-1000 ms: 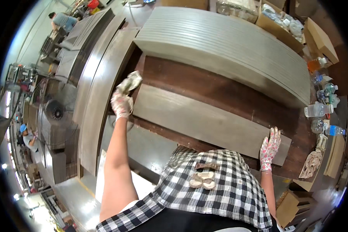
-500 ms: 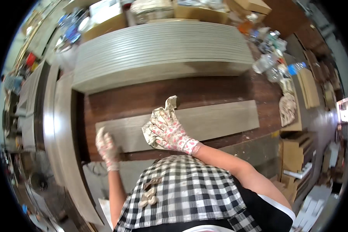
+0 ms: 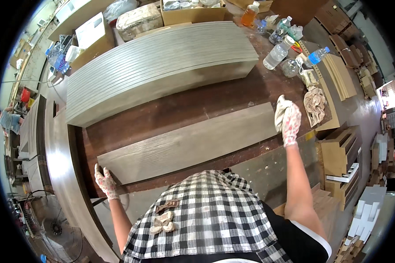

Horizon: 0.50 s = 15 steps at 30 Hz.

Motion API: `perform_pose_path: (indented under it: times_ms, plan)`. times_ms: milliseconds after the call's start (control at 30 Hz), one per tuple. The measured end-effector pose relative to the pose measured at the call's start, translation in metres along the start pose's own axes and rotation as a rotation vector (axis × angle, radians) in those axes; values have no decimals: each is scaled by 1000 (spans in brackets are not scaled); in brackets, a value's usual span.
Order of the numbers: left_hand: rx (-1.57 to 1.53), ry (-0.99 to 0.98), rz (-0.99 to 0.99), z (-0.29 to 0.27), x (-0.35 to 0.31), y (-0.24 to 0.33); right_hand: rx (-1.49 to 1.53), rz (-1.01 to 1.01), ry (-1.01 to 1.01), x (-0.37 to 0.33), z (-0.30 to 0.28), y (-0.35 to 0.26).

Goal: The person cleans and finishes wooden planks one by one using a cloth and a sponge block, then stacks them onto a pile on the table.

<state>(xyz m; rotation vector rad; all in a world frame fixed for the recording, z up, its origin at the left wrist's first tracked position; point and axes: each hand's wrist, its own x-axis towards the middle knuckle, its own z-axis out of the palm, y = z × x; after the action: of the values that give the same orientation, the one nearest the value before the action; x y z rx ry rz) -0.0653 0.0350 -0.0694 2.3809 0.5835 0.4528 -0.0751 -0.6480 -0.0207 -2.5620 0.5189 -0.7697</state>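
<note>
A long grey wood-grain board (image 3: 188, 142) lies flat on the dark brown tabletop (image 3: 180, 105) before me. At its left end is my left hand (image 3: 105, 182), in a white glove with pink spots, fingers spread along the board's edge. My right hand (image 3: 291, 122), gloved the same way, closes on a crumpled off-white rag (image 3: 281, 111) at the board's right end. Part of the rag is hidden behind the fingers.
Behind the board stands a row of similar boards on edge (image 3: 162, 70). Bottles, one clear (image 3: 278, 53) and one orange (image 3: 250, 14), stand at the far right near a bunched cloth (image 3: 314, 105). Cardboard boxes (image 3: 193, 16) line the back. A fan (image 3: 55, 225) is at lower left.
My right hand has slid with the rag from the board's middle to its right end. My left hand has shifted to the board's left end. The view has turned somewhat.
</note>
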Motion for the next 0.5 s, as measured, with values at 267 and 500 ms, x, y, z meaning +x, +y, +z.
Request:
perform_pose_path:
  times_ms: [267,500]
  plan:
    - [86,-37,-166,-20,-68,1,-546,-132,-286,-45,24,67]
    - [-184,-107,-438,-40,-75,40,201,-103,-91,-17,-15,63]
